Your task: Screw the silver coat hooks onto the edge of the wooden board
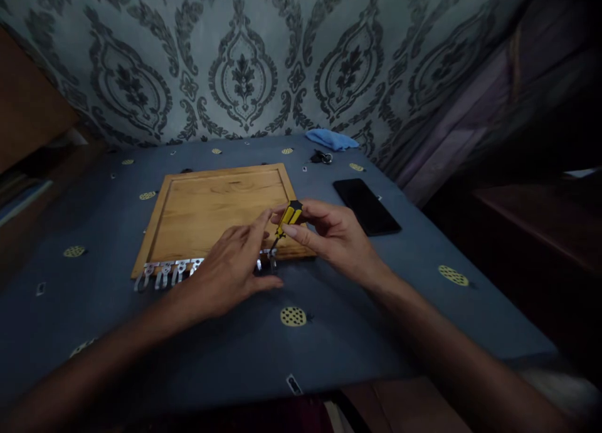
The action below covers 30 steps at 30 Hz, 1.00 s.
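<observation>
A yellow and black screwdriver [290,216] is pinched between the thumb and fingers of my right hand [332,235]. Its shaft slants down to the right end of a metal hook rail [181,267], which runs along the near edge of a framed wooden board [221,201]. My left hand [234,260] lies over the middle of the rail, fingers stretched toward the screwdriver and thumb apart, covering several hooks. Whether its fingertips touch the screwdriver, I cannot tell. The tip of the screwdriver meets the rail too finely to make out a screw.
Right of the board lies a black phone [367,206]. Farther back are a key ring with keys [322,158] and a blue cloth [332,139]. The blue tablecloth [357,333] has a pineapple print. A patterned wall [291,51] rises behind, and wooden furniture [32,101] stands at left.
</observation>
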### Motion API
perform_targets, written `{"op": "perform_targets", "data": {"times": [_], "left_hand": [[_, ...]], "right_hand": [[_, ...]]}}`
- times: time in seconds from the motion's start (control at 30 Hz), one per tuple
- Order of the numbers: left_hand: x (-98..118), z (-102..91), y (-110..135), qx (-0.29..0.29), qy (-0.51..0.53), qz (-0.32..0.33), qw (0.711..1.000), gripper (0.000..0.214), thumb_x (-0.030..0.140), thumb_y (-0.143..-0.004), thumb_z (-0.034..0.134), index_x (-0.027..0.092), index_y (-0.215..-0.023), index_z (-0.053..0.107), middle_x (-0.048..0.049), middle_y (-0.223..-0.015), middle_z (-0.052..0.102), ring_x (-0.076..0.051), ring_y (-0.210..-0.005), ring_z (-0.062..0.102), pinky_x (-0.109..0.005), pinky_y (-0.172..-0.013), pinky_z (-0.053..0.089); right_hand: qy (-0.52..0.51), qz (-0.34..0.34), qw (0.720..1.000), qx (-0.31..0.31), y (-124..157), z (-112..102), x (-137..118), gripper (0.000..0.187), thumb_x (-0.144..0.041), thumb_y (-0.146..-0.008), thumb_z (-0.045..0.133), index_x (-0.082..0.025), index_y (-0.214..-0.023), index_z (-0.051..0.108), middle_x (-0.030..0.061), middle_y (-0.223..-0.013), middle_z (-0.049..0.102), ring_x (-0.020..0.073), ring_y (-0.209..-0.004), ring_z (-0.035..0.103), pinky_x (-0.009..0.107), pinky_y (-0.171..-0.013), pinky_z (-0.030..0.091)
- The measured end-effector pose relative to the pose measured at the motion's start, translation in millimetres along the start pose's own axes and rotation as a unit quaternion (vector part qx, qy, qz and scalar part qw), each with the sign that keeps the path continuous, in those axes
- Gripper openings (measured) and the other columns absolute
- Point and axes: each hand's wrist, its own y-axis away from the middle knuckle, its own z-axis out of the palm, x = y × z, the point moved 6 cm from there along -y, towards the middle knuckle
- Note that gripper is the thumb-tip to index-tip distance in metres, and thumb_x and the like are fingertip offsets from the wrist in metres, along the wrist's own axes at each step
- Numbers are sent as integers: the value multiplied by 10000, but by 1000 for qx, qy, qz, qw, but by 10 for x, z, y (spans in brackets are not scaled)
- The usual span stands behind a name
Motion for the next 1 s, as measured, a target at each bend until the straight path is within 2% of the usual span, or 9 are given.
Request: {"op": "perform_targets", "data": {"times": [0.07,0.17,0.3,0.43,0.6,0.7,0.83,0.9,1.0], "left_hand": [[12,62,-1,-8,-10,0,1000,1151,265,-850,816,265,-1617,-43,-182,-1473,582,-344,-1343,586,-553,-1085,496],[0,108,-13,-20,-12,-34,999,1062,263,-861,792,238,-1609,39,-156,-1344,664,-338,-1270,627,-539,-1030,523],[-20,143,-23,-36,10,-64,997,905,214,-864,761,203,-1558,180,-153,-1270,680,-345,-1217,636,-551,-987,532],[-42,154,-39,-43,28,-91,995,814,212,-863,755,172,-1508,259,-142,-1180,693,-337,-1141,658,-536,-949,542],[-70,153,-58,-50,52,-128,989,868,211,-822,805,171,-1502,266,-135,-1174,693,-330,-1138,656,-525,-963,535],[-92,157,-58,-48,62,-140,987,921,219,-812,817,185,-1524,233,-135,-1191,692,-330,-1141,655,-524,-964,538],[-108,165,-54,-42,73,-137,987,877,225,-809,811,189,-1502,273,-115,-1144,702,-328,-1101,671,-520,-946,546],[-109,160,-55,-39,79,-135,987,891,224,-805,809,186,-1508,263,-115,-1139,707,-328,-1100,671,-525,-951,544],[-98,148,-61,-39,87,-132,987,883,201,-803,802,190,-1506,268,-112,-1140,716,-318,-1113,672,-524,-979,533]], "right_hand": [[11,-7,1000,4,-9,2,5,250,-441,-868,779,-195,-863,730,5,-795,674,157,-769,606,297,-737,488],[24,-7,1000,10,-23,-4,6,282,-476,-867,767,-196,-867,735,14,-795,684,168,-774,618,317,-759,505],[49,-1,999,5,-54,-13,-20,292,-486,-869,760,-200,-827,726,12,-767,659,175,-764,609,332,-768,503],[47,23,999,-2,-91,4,1,320,-500,-832,797,-198,-814,695,-11,-711,610,145,-680,559,290,-654,476],[-43,96,994,5,-87,48,93,418,-503,-747,873,-214,-802,576,-46,-697,581,105,-587,564,220,-516,472],[-68,91,993,-30,-90,62,51,376,-459,-781,864,-211,-897,606,-42,-755,618,91,-604,588,209,-563,514],[-57,86,989,-104,-97,64,-3,270,-426,-923,729,-195,-1055,681,-22,-749,651,106,-662,638,236,-655,552],[-54,91,989,-100,-105,52,7,252,-425,-900,753,-186,-963,705,-21,-719,639,109,-623,634,246,-619,556],[-68,107,991,-44,-112,38,56,330,-425,-752,887,-197,-765,648,-45,-643,593,96,-510,575,226,-473,519]]}}
